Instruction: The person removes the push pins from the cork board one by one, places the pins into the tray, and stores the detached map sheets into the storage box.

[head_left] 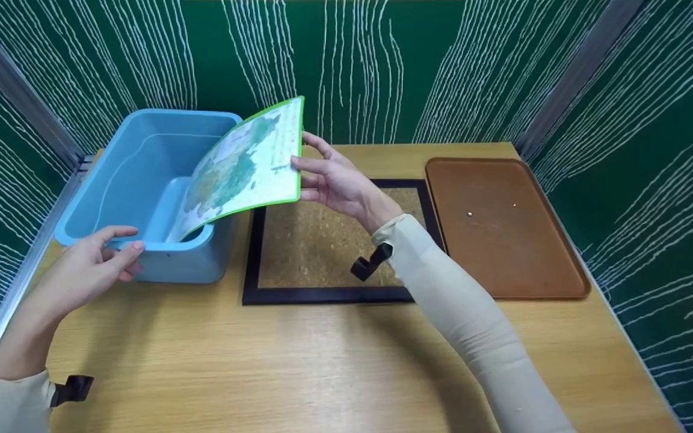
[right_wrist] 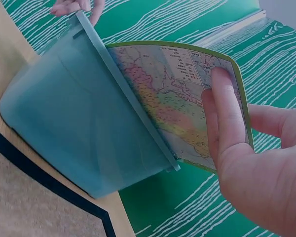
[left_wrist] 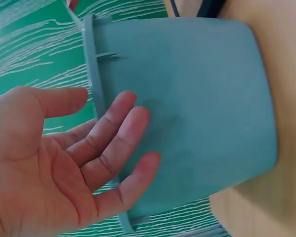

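A thin, flexible map sheet (head_left: 250,162) with a bright green edge leans out of the blue plastic tub (head_left: 219,240), its lower end inside. My right hand (head_left: 340,180) pinches the sheet's right edge, thumb on one face and fingers on the other. In the right wrist view, the map's other face (right_wrist: 172,94) shows coloured regions and a printed legend. By the tub's near left rim is my left hand (head_left: 97,264), its fingers loosely bent and holding nothing. The left wrist view has that hand (left_wrist: 74,158) beside the tub's outer wall (left_wrist: 202,108).
A cork board with a black frame (head_left: 322,296) lies mid-table, under my right forearm. To its right is a brown tray (head_left: 503,258) bearing two tiny shiny bits. Green walls with white streaks (head_left: 370,72) enclose the wooden table (head_left: 262,361) at the back and sides.
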### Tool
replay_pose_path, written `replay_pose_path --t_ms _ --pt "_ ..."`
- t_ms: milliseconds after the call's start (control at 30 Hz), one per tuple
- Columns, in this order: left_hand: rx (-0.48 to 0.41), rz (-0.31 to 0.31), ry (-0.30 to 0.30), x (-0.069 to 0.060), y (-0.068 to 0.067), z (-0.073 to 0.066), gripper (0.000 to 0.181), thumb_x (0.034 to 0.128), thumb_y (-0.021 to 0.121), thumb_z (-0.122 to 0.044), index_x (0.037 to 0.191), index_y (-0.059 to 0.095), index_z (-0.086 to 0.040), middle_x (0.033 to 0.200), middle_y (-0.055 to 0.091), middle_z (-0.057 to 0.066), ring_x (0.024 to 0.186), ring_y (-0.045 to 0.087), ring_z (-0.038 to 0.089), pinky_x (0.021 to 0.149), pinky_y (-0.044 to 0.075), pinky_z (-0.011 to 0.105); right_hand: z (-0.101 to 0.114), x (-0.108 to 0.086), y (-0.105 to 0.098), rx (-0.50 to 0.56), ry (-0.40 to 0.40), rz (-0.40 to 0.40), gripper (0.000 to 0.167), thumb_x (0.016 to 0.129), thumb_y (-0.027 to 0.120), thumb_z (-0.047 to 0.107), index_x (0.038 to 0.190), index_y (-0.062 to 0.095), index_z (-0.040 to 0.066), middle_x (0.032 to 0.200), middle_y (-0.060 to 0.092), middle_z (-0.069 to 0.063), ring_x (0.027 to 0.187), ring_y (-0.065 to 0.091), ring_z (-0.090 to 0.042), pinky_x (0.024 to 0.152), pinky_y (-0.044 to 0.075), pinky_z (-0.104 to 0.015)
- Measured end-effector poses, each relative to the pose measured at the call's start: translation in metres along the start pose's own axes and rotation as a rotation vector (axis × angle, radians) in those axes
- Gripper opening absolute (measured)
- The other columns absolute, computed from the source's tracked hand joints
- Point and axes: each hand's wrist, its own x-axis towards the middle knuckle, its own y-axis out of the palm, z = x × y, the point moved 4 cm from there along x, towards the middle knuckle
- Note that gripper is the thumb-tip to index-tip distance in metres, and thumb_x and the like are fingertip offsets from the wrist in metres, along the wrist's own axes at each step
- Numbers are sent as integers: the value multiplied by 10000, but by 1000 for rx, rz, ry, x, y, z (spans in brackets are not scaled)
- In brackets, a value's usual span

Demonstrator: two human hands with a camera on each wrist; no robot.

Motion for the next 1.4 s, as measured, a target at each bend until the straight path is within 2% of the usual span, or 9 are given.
replay_pose_path --t_ms 100,300,400,533,767,933,1067,1233,1400 --pt "-20 11 -19 0 6 5 695 1074 439 -468 1507 349 67 1106 707 243 888 719 253 903 531 558 -5 5 6 -14 15 -7 626 995 631 48 1521 402 299 1287 622 -232 1054 689 -345 815 595 -454" --pt "-20 -35 -21 -2 14 6 642 1077 391 -497 1469 401 11 1101 696 245 855 686 248 741 518 348 -15 12 10 -44 37 -23 624 1004 619 54 1527 383 299 1220 643 -226 1041 687 -347 796 600 -455" --pt "0 -58 -17 -1 15 6 645 1073 391 -509 1469 408 -1 1095 691 243 851 670 255 724 514 357 -20 15 11 -32 49 -26 622 1005 610 47 1526 382 300 1226 642 -228 1043 685 -350 781 603 -448" --pt "-24 -54 -4 0 15 8 604 1080 402 -481 1460 407 -12 1098 688 236 842 678 259 764 516 371 -26 18 12 -39 57 -14 587 1012 609 70 1510 402 302 1230 643 -224 1021 691 -347 728 612 -413" --pt "-121 -37 33 2 15 11 513 1092 418 -412 1389 414 5 1008 655 208 777 673 215 734 560 229 -37 24 21 -50 71 14 558 1039 587 143 1534 377 292 1320 616 -187 920 719 -320 745 611 -421" --pt "-135 -49 22 3 16 13 542 1084 433 -428 1423 421 -5 1003 674 192 779 678 204 731 553 207 -47 28 29 -82 83 29 561 1035 601 173 1535 375 291 1333 573 -176 842 709 -286 771 607 -436" --pt "-303 -25 15 3 15 19 493 1073 489 -398 1405 459 -36 996 690 166 793 709 210 759 589 274 -56 31 34 -115 92 18 560 1018 632 182 1515 397 289 1299 565 -181 860 701 -308 796 599 -463" --pt "-588 21 -4 4 13 28 320 1046 583 -294 1308 564 -111 971 727 83 813 738 212 779 603 340 -67 35 41 -180 135 -6 555 1001 663 233 1492 407 284 1307 579 -170 1043 681 -414 815 588 -498" --pt "-742 52 5 5 11 32 272 1040 600 -215 1275 592 -80 983 740 93 850 747 240 799 600 353 -76 39 44 -198 158 -14 505 1014 645 266 1469 425 266 1317 563 -193 1111 659 -442 786 596 -481"
